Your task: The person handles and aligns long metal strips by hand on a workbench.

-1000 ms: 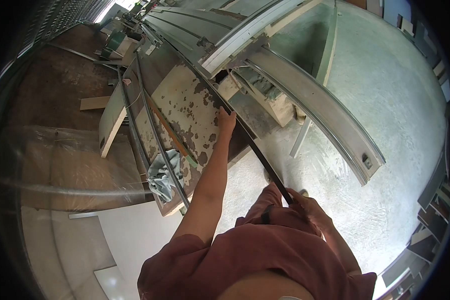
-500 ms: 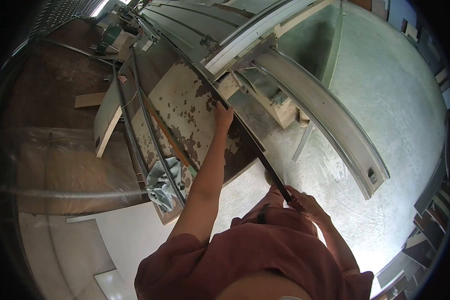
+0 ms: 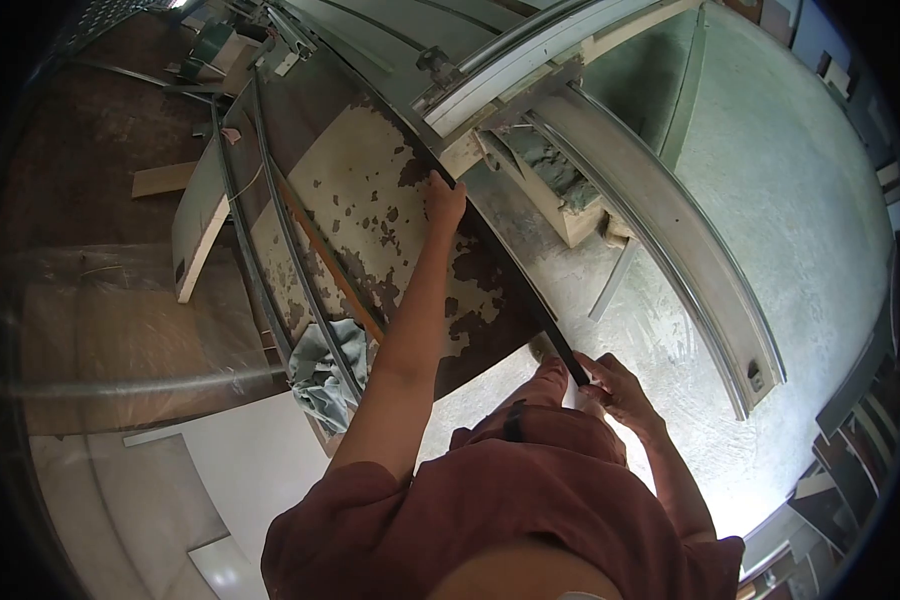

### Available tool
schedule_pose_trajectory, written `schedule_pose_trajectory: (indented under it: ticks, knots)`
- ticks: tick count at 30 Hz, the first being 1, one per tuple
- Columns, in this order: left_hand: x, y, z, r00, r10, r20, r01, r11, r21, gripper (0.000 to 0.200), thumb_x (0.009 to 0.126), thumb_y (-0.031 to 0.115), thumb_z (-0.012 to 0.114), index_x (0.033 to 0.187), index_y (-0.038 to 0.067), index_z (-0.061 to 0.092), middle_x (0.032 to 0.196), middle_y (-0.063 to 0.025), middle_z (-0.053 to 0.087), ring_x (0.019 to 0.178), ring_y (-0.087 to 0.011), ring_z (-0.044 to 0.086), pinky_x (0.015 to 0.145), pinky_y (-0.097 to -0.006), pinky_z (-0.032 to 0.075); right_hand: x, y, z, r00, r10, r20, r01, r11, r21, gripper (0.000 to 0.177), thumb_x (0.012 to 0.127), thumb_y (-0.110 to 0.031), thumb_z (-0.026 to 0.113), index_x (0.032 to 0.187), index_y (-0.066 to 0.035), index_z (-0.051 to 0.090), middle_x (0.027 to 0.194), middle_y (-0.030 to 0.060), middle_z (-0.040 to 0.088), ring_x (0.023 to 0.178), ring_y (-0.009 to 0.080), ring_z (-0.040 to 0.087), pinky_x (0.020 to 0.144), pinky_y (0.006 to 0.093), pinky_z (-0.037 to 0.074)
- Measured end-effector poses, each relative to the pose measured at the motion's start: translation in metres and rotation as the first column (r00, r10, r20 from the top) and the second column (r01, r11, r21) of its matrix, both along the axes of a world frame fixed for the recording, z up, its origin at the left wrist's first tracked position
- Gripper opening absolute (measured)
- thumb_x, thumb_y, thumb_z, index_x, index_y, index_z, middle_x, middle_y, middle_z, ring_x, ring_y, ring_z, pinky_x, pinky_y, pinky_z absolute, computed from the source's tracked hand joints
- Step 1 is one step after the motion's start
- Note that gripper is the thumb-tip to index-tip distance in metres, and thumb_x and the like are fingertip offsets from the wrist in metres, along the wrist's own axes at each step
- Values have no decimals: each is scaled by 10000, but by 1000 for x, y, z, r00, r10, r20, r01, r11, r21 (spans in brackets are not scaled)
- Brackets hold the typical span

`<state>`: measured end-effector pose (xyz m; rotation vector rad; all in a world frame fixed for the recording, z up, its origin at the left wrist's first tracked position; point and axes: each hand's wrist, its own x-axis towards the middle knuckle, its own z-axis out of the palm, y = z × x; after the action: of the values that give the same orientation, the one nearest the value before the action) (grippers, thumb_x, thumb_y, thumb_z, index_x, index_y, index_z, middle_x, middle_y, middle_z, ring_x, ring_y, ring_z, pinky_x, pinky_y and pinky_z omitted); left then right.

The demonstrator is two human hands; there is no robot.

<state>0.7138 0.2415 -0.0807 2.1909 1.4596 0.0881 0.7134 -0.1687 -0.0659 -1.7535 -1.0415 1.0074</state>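
Now dark strip: left hand fingers curled over middle, right hand clamps end.

Cream-and-brown flaking tabletop, black strip, grey-blue rag.

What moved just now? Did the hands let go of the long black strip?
No. The left hand slid a little farther up the black strip, along the edge of the peeling table. The right hand keeps its grip on the near end. The rag stayed put.
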Motion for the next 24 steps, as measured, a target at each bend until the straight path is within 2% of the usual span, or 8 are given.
schedule_pose_trajectory:
  ticks: [2, 11, 13, 16, 17, 20, 22, 24]
  knots:
    - [-1, 9, -2, 998, -53, 13, 52, 995, 89, 622, 847, 234, 496, 1314, -25, 177, 1307, -271, 228, 1150, -404, 358, 943, -437, 394, 2, 8, -1, 999, 9, 36, -8, 1000, -5, 512, 765, -149, 606, 1247, -171, 433, 833, 76, 482, 749, 224, 500, 689, 336, 421]
    - [8, 39, 4, 999, -3, 40, 1, 999, 39, 607, 840, 216, 487, 1299, -43, 185, 1263, -293, 248, 1066, -407, 440, 831, -429, 475, 9, 44, -7, 990, 41, 137, -37, 999, -38, 507, 758, -163, 613, 1239, -168, 451, 871, 66, 477, 807, 218, 488, 712, 316, 418]
    - [9, 41, 7, 999, 2, 51, -4, 999, 33, 602, 843, 212, 480, 1300, -44, 183, 1260, -289, 252, 1059, -407, 445, 821, -428, 482, 9, 49, -10, 999, -17, 32, 15, 998, 58, 481, 783, -208, 606, 1239, -150, 465, 822, 35, 450, 700, 121, 450, 617, 235, 397]
    - [11, 50, 12, 997, 7, 82, -10, 999, 32, 602, 836, 212, 484, 1290, -57, 194, 1248, -288, 273, 1060, -410, 440, 831, -434, 468, 9, 59, -11, 999, -44, -13, 44, 998, 36, 487, 776, -166, 618, 1240, -157, 468, 818, 12, 428, 659, 95, 393, 581, 218, 369]
    - [11, 52, 9, 995, 6, 101, -10, 999, 32, 608, 826, 216, 495, 1280, -69, 208, 1239, -292, 289, 1069, -413, 431, 852, -440, 447, 10, 61, -8, 996, -49, -79, 45, 998, -46, 504, 748, -111, 631, 1225, -139, 471, 847, 65, 462, 776, 187, 486, 700, 301, 414]
    - [9, 73, -15, 979, -75, 189, 50, 990, 131, 624, 794, 227, 531, 1254, -84, 247, 1217, -302, 328, 1098, -415, 405, 903, -447, 387, 14, 71, -8, 998, 17, 59, -12, 996, -85, 493, 771, -126, 610, 1238, -139, 453, 841, 73, 464, 763, 196, 487, 705, 308, 417]
    - [9, 80, -17, 970, -112, 215, 82, 986, 143, 668, 763, 233, 561, 1251, -97, 247, 1211, -316, 342, 1120, -415, 384, 940, -440, 338, 15, 75, -2, 999, 32, 40, -25, 989, -146, 480, 808, -169, 560, 1265, -163, 413, 892, 83, 489, 807, 228, 514, 738, 333, 424]
    - [12, 83, -12, 988, -103, 111, 89, 988, 127, 665, 792, 240, 537, 1275, -88, 218, 1246, -308, 310, 1128, -409, 381, 942, -446, 349, 15, 80, 6, 999, 34, 9, -32, 981, -191, 501, 820, -174, 546, 1289, -177, 371, 935, 92, 489, 840, 230, 523, 762, 336, 431]
